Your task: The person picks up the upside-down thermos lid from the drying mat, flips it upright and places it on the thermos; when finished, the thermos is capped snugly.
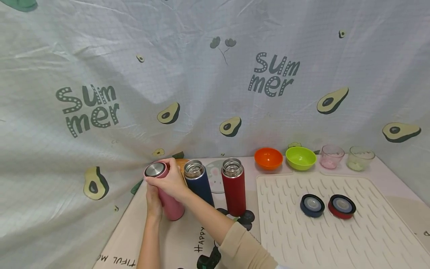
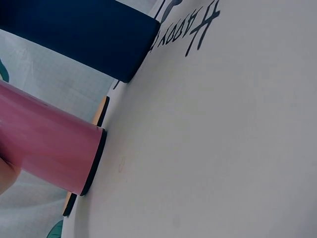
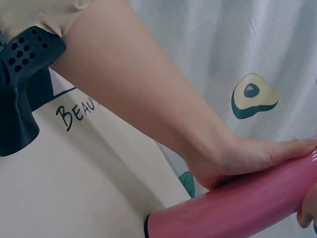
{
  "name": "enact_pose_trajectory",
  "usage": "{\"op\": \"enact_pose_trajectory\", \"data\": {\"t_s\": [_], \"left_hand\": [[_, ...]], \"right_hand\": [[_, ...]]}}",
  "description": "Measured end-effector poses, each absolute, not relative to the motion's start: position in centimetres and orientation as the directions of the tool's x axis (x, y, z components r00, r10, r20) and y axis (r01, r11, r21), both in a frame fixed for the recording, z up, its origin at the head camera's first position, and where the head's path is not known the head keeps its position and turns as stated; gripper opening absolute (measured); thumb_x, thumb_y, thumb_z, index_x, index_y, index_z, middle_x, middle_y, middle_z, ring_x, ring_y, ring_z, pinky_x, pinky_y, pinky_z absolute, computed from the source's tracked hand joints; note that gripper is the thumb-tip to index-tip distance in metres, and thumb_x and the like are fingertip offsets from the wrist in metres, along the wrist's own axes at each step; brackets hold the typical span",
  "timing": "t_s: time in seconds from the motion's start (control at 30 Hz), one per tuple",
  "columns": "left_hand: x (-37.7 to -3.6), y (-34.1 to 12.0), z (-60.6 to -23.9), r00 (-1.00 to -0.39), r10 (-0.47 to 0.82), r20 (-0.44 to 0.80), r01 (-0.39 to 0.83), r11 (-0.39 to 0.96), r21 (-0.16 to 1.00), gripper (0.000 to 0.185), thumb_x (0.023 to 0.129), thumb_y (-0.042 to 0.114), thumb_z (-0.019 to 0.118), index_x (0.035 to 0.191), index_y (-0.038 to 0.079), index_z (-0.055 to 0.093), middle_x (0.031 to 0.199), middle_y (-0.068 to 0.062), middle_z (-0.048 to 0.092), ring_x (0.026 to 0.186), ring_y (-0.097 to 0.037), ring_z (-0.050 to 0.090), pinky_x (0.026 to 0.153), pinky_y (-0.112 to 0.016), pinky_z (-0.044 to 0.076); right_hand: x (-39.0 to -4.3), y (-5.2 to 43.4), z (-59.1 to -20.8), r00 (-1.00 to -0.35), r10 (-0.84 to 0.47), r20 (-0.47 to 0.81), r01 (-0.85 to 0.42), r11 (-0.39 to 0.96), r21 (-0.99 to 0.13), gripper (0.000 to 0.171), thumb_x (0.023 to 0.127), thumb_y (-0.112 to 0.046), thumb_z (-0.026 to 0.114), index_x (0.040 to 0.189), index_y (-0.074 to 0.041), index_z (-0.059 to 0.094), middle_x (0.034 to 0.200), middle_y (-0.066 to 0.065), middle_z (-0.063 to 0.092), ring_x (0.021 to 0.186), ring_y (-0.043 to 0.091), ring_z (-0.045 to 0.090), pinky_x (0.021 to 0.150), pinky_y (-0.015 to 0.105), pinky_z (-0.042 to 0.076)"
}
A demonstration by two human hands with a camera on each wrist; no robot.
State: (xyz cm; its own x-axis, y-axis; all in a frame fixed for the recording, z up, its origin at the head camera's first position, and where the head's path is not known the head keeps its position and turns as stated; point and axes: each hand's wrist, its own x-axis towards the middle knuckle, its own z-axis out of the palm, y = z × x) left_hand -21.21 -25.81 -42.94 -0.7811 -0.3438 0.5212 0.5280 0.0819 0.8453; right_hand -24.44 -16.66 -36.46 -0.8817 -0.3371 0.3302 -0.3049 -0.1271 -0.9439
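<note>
- The tabletop runs up to an avocado-print cloth hung along its back edge.
- A ribbed mat covers the right part of the tabletop.
- Your pink flask stands upright near the back left corner, just beside the blue flask; the red flask stands next along, both of these open at the top.
- Your left hand has its grip wrapped round the pink flask's body, low down.
- Your right hand grasps the flask's top, fingers curled round the steel-faced cap.
- Along the back edge sit an orange bowl, a green bowl and two clear cups.
- A blue cap and a red cap lie just beside each other mid-mat.
</note>
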Motion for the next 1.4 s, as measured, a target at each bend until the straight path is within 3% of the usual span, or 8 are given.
{"op": "enact_pose_trajectory", "data": {"t_s": [0.33,0.6,0.77,0.93,1.07,1.23,1.3,1.4], "left_hand": [[-20.6,-25.1,-42.2,-0.799,-0.359,0.483,0.487,0.087,0.869,0.039,0.099,0.038,0.027,0.125,0.015,0.043,0.111,0.001,0.050,0.098,-0.012,0.048,0.079,-0.019,0.039],[-21.3,-26.0,-43.5,-0.825,-0.361,0.434,0.445,0.059,0.894,0.046,0.098,0.042,0.028,0.133,0.014,0.038,0.120,-0.001,0.046,0.104,-0.014,0.045,0.083,-0.020,0.038],[-21.3,-26.3,-44.1,-0.830,-0.333,0.448,0.461,0.044,0.887,0.050,0.096,0.048,0.032,0.133,0.015,0.036,0.119,-0.001,0.046,0.104,-0.014,0.044,0.082,-0.021,0.037],[-21.2,-26.3,-44.0,-0.831,-0.328,0.450,0.461,0.046,0.886,0.042,0.095,0.048,0.034,0.120,0.017,0.046,0.107,0.002,0.052,0.093,-0.010,0.048,0.076,-0.020,0.039],[-20.7,-26.8,-43.5,-0.857,-0.281,0.432,0.408,0.143,0.902,0.050,0.094,0.053,0.030,0.128,0.018,0.041,0.102,0.003,0.051,0.087,-0.009,0.046,0.069,-0.021,0.037],[-19.6,-27.4,-42.1,-0.913,-0.194,0.358,0.305,0.256,0.917,0.052,0.097,0.037,0.028,0.142,0.011,0.026,0.117,-0.005,0.043,0.101,-0.013,0.042,0.079,-0.022,0.034],[-19.0,-27.5,-41.5,-0.926,-0.189,0.327,0.265,0.294,0.918,0.052,0.097,0.031,0.032,0.142,0.006,0.023,0.127,-0.011,0.041,0.113,-0.017,0.039,0.092,-0.025,0.032],[-17.8,-27.8,-41.0,-0.932,-0.205,0.298,0.201,0.389,0.899,0.055,0.097,0.027,0.040,0.142,0.002,0.022,0.134,-0.020,0.037,0.123,-0.027,0.035,0.103,-0.039,0.029]], "right_hand": [[-24.0,-16.6,-36.6,-0.879,-0.303,0.368,-0.351,-0.112,-0.930,0.059,0.069,-0.029,0.080,0.116,-0.018,0.046,0.106,-0.009,0.050,0.098,0.005,0.049,0.079,0.022,0.045],[-23.3,-16.4,-35.9,-0.872,-0.319,0.372,-0.397,0.013,-0.918,0.065,0.075,-0.030,0.075,0.128,-0.010,0.043,0.117,-0.003,0.045,0.110,0.010,0.036,0.087,0.027,0.037],[-22.5,-15.1,-35.0,-0.796,-0.427,0.428,-0.505,0.079,-0.860,0.067,0.082,-0.030,0.067,0.138,-0.014,0.033,0.136,0.001,0.032,0.122,0.011,0.028,0.098,0.033,0.032],[-21.2,-12.3,-33.2,-0.675,-0.516,0.527,-0.636,0.045,-0.770,0.068,0.084,-0.027,0.062,0.142,-0.016,0.027,0.144,0.000,0.025,0.131,0.010,0.021,0.103,0.040,0.028],[-20.3,-9.7,-32.4,-0.568,-0.571,0.592,-0.725,0.007,-0.689,0.067,0.084,-0.023,0.063,0.141,-0.014,0.029,0.145,0.000,0.025,0.132,0.009,0.020,0.103,0.039,0.028],[-19.4,-5.7,-32.4,-0.493,-0.625,0.605,-0.744,-0.058,-0.666,0.064,0.084,-0.015,0.064,0.140,-0.011,0.031,0.146,0.000,0.023,0.133,0.012,0.019,0.103,0.043,0.028],[-19.3,-4.0,-32.6,-0.500,-0.626,0.598,-0.733,-0.062,-0.677,0.063,0.084,-0.013,0.063,0.139,-0.011,0.032,0.146,0.000,0.023,0.133,0.013,0.019,0.103,0.045,0.027],[-19.4,-1.1,-33.1,-0.523,-0.605,0.600,-0.728,-0.048,-0.684,0.062,0.084,-0.010,0.063,0.139,-0.010,0.033,0.146,0.002,0.024,0.133,0.015,0.021,0.103,0.048,0.026]]}}
